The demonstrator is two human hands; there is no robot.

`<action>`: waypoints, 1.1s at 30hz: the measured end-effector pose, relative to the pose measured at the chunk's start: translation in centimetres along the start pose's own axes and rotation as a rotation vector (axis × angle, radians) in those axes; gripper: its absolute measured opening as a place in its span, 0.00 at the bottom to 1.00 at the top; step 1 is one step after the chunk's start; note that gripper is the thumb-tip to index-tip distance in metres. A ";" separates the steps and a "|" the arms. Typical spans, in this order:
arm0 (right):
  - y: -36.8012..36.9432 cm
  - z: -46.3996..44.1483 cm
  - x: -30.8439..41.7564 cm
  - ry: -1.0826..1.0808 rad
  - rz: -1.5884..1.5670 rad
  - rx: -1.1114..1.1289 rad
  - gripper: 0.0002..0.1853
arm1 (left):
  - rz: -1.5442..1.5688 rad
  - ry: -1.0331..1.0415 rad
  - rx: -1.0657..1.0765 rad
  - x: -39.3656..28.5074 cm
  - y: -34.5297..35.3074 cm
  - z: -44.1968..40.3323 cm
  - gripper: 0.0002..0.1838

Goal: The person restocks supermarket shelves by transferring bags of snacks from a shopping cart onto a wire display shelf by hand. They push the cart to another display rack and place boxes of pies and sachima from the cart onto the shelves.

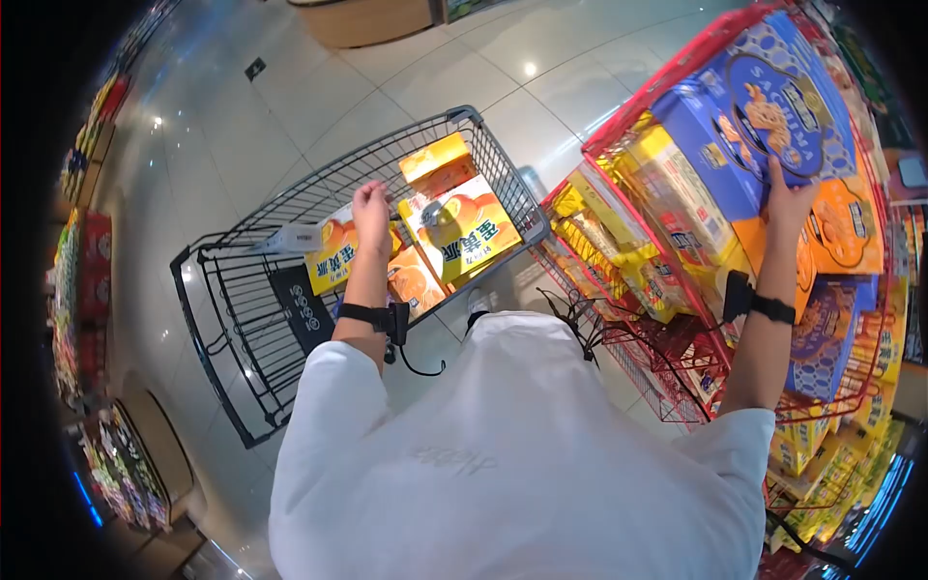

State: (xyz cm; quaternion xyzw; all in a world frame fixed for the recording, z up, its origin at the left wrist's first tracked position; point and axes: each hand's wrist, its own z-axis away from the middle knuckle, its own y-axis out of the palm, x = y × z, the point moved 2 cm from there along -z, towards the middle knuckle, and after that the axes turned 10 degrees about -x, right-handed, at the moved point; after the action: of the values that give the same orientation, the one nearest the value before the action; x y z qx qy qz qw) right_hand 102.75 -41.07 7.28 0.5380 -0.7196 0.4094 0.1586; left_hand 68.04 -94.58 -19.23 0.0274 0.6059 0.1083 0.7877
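My left hand (370, 208) hovers over the grey shopping cart (227, 382), its fingers loosely curled with nothing visible in them. Beneath it lie yellow-and-white boxes with orange fruit pictures: a large box (462, 230) on the right, another box (333, 261) partly behind my wrist, and an orange box (416, 280). My right hand (788, 198) is at the lower edge of a blue Sachima box (773, 106) on the red wire rack (619, 126). One digit lies on the box's front; the other fingers are partly hidden. Orange boxes (841, 227) sit just below that hand.
A small orange-yellow box (435, 162) and a black flat item (300, 304) are also in the cart. Yellow packages (619, 251) fill the rack's near side. Shelves of goods (87, 280) line the left. Dark cords (580, 329) hang between me and the rack.
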 end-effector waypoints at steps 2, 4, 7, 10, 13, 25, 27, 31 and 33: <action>-0.6 1.4 1.5 0.195 -0.064 -0.085 0.45 | -0.269 -0.221 0.000 5.1 -2.6 -1.2 0.11; -1.4 3.2 3.0 0.324 0.054 -0.150 0.48 | -0.532 -0.339 0.079 8.2 -3.2 -0.4 0.20; -2.6 7.3 8.3 0.112 0.240 -0.195 0.46 | -0.565 -0.271 0.233 14.3 -4.3 -0.5 0.30; -2.4 12.0 14.2 -0.082 0.309 -0.233 0.42 | -0.654 -0.547 0.289 16.2 -4.5 -0.2 0.31; -3.0 14.2 15.5 -0.246 0.400 -0.242 0.36 | -0.467 -0.888 0.225 19.0 -4.6 0.5 0.29; -0.8 17.9 19.5 -0.384 0.446 0.010 0.20 | -0.651 -0.011 0.197 23.0 -3.9 -0.7 0.64; -0.2 18.9 19.2 -0.309 0.283 0.061 0.19 | -0.971 0.141 0.201 17.5 -1.8 -0.9 0.67; 1.0 20.9 19.5 -0.315 0.212 0.228 0.17 | -1.248 0.353 0.479 15.2 1.0 -3.9 0.56; 2.2 21.1 20.7 -0.471 0.336 0.325 0.13 | -1.314 -0.121 0.750 15.6 1.9 -5.2 0.52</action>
State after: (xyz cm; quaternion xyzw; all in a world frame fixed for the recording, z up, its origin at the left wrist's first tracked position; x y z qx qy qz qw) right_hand 97.57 -70.25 7.19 0.5098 -0.7404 0.4038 -0.1698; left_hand 66.56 -89.96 -35.07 -0.0672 0.4498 -0.5982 0.6598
